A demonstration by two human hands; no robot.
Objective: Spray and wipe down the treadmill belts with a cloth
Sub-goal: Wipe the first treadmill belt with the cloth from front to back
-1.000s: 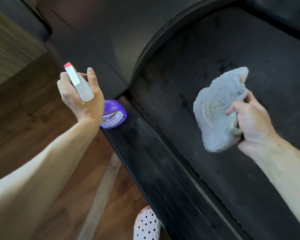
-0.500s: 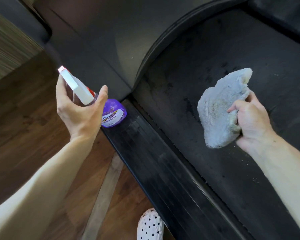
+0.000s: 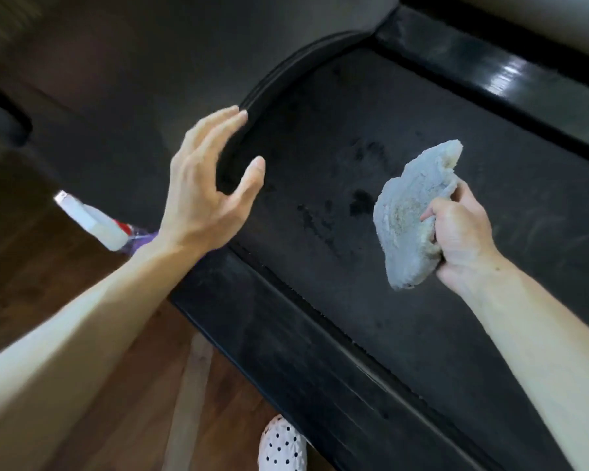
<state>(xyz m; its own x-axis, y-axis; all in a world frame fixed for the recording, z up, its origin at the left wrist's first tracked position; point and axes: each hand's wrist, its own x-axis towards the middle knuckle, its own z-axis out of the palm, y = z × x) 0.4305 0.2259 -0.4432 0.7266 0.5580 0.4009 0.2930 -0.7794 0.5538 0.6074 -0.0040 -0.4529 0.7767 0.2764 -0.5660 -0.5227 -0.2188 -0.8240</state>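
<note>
A dark brown wooden plank floor (image 3: 41, 266) is shown at the left, crossed by a paler lengthwise strip (image 3: 187, 396) that runs toward the bottom edge. A white slipper with black dots (image 3: 281, 445) is seen at the bottom edge, resting on this floor just beside the black machine frame. A blurred, striped light-and-dark surface (image 3: 0, 25) is visible in the upper left corner.

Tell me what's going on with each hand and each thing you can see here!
Left hand: open, empty, fingers spread.
Right hand: closed around the cloth.
Crumpled grey fluffy cloth: bunched up, held above the belt.
Purple spray bottle with white nozzle: let go, beside the treadmill, partly hidden by the left arm.
Black treadmill belt: dark wet patches near the middle.
White polka-dot shoe: on the wooden floor.
</note>
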